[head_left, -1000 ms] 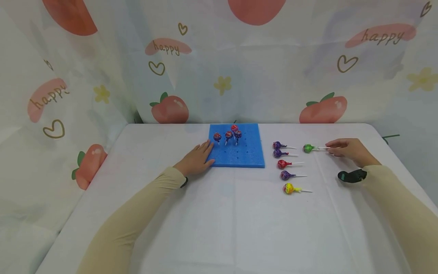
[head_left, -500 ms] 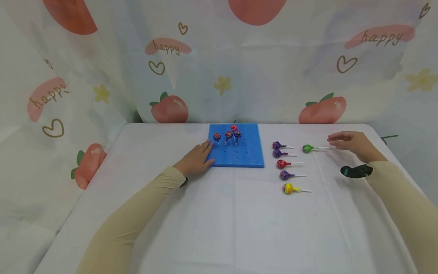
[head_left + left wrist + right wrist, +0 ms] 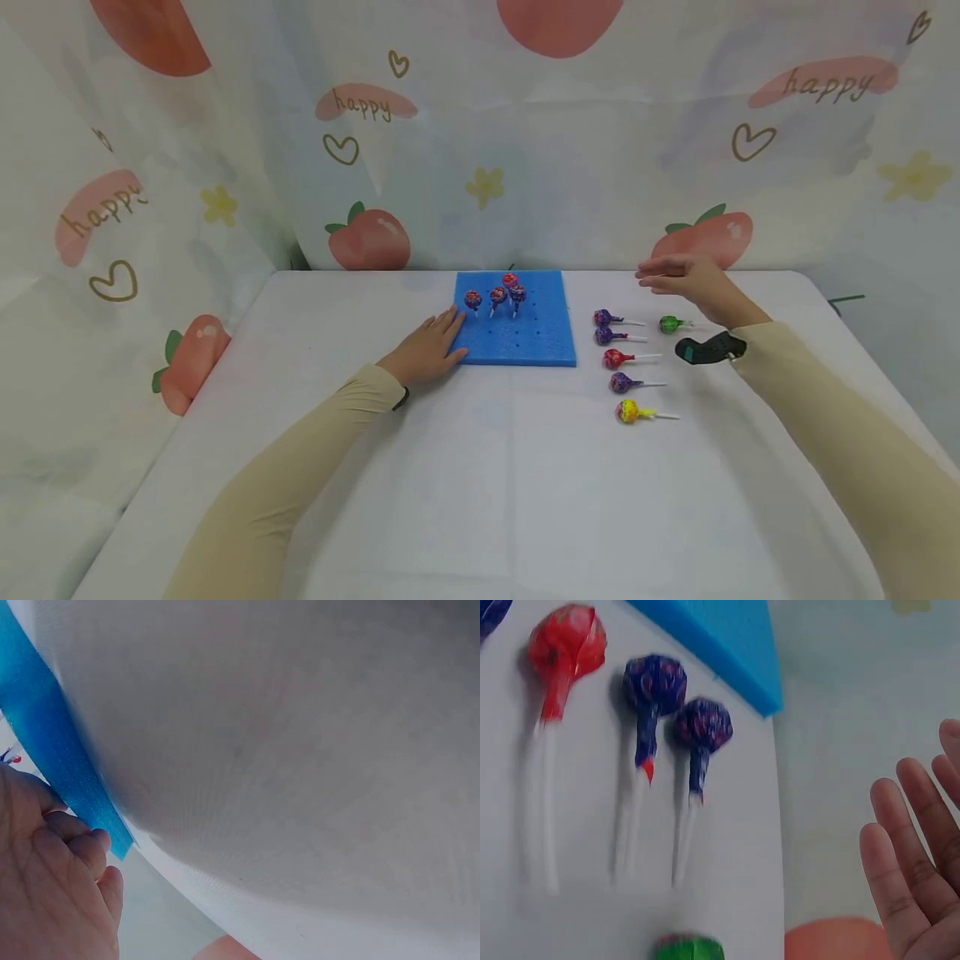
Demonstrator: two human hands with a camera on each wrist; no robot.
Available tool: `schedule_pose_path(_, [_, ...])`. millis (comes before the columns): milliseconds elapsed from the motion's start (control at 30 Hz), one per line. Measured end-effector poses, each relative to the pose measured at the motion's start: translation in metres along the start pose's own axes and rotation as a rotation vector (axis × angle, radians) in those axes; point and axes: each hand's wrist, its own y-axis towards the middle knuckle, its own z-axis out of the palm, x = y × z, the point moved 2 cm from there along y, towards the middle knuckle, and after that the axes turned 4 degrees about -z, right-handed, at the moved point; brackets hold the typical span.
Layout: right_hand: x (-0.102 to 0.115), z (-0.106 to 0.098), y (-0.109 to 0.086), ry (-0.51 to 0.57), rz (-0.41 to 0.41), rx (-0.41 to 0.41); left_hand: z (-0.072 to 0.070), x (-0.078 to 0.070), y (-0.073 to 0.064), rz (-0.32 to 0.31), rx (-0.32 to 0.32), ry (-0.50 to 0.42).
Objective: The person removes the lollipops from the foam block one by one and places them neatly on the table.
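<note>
My left hand [image 3: 425, 346] rests with extended fingers against the left edge of a blue foam board [image 3: 551, 350] dotted with small holes. Several wrapped lollipops, one of them a red-and-purple lollipop [image 3: 472, 299], stand upright in the board's back half. Raised over the table's far right side, my right hand [image 3: 697, 285] holds nothing, its fingers stretched out. Below it lies a green lollipop [image 3: 670, 324], its stick end partly hidden by the arm. In the right wrist view the spread fingers [image 3: 889, 862] show apart from the red lollipop [image 3: 568, 645] and two purple ones.
A column of lollipops lies right of the board, sticks pointing right: purple lollipops, a red one, and a yellow lollipop [image 3: 628, 411] nearest me. A white cloth covers the table [image 3: 420, 500]. A fruit-printed curtain [image 3: 585, 167] hangs behind its back edge.
My right hand has let go of the green lollipop's stick, risen and moved left toward the back. The green lollipop stays on the table. My left hand remains at the board.
</note>
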Motion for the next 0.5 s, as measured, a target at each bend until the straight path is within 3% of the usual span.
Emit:
schedule_pose_path(300, [0.027,0.064,0.036,0.161,0.013,0.086,0.0,0.001,0.001,-0.002,0.009,0.008])
schedule_pose_path(500, [0.036,0.097,0.049,0.218,0.039,0.131,0.002,0.003,0.002,0.005,0.001,0.02])
